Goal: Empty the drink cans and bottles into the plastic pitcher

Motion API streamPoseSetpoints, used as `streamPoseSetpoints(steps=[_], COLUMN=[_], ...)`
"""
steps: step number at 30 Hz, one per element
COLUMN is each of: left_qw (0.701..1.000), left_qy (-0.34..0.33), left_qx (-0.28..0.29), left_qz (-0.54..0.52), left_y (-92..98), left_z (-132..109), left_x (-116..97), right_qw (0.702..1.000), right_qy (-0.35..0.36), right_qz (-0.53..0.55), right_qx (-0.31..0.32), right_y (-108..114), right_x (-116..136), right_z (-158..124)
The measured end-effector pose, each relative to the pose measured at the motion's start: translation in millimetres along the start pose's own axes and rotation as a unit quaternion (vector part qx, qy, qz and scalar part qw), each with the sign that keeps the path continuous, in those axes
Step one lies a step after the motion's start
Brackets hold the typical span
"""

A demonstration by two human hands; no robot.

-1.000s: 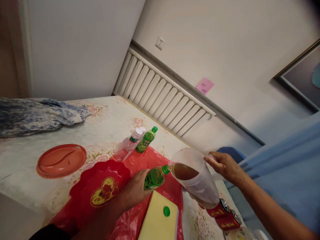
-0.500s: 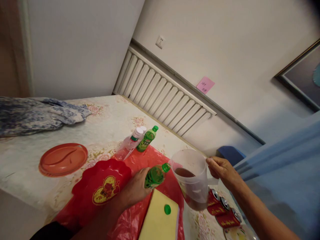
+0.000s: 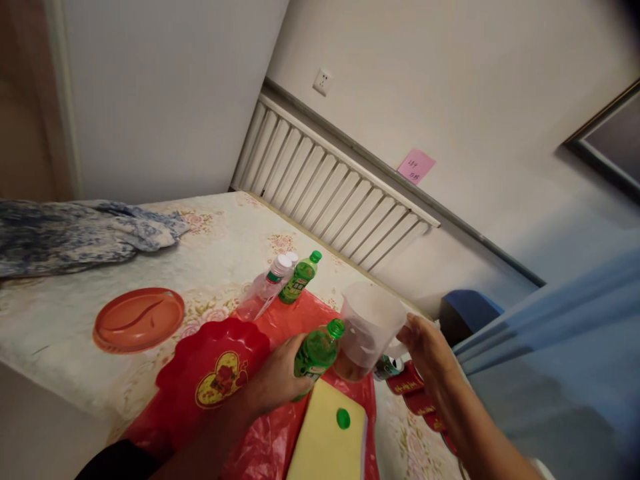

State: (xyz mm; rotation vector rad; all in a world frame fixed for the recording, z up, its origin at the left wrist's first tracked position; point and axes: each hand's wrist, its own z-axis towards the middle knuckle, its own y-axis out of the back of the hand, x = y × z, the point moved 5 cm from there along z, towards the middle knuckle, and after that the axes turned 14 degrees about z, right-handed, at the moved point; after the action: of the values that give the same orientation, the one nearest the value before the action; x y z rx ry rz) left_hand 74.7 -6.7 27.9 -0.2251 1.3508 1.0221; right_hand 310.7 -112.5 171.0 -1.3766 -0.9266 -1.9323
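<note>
Translucent pitcher (image 3: 367,327), brown liquid (image 3: 350,368) low inside, over red sheet (image 3: 260,437), beside uncapped green bottle (image 3: 319,350); whether it rests, unclear. Right hand (image 3: 425,343) closed round handle (image 3: 397,346), probably best hold. Likely light, stiff, bottom-weighted. Left hand (image 3: 280,379) wraps bottle's middle; thin wall probably dents if squeezed.

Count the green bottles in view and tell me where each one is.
2. The open bottle is in the left hand; the capped bottle stands beside the clear bottles. More could be hidden from view.
</note>
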Motion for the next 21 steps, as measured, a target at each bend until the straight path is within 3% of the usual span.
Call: streamPoseSetpoints(steps=[3, 6, 12, 21], left_qw=[0.999, 0.998, 0.989, 0.982], left_qy=[-0.007, -0.017, -0.024, -0.036], left_qx=[0.026, 0.05, 0.094, 0.142], left_qz=[-0.025, -0.044, -0.112, -0.121], left_y=[3.6, 6.8, 7.0, 0.6], left_z=[-2.7, -5.4, -10.8, -25.9], left_x=[-7.6, -14.8, -22.9, -38.9], right_qw=[0.988, 0.976, 0.971, 0.973], right_qy=[-0.007, -0.023, -0.031, -0.047], right_qz=[0.135, 0.202, 0.228, 0.226], right_qx=[-0.071, -0.076, -0.056, -0.028], right_y=[-14.2, -32.4, -61.1, -80.1], right_x=[-15.9, -31.5, -50.5, -70.8], right_z=[2.8, 4.4, -0.8, -21.2])
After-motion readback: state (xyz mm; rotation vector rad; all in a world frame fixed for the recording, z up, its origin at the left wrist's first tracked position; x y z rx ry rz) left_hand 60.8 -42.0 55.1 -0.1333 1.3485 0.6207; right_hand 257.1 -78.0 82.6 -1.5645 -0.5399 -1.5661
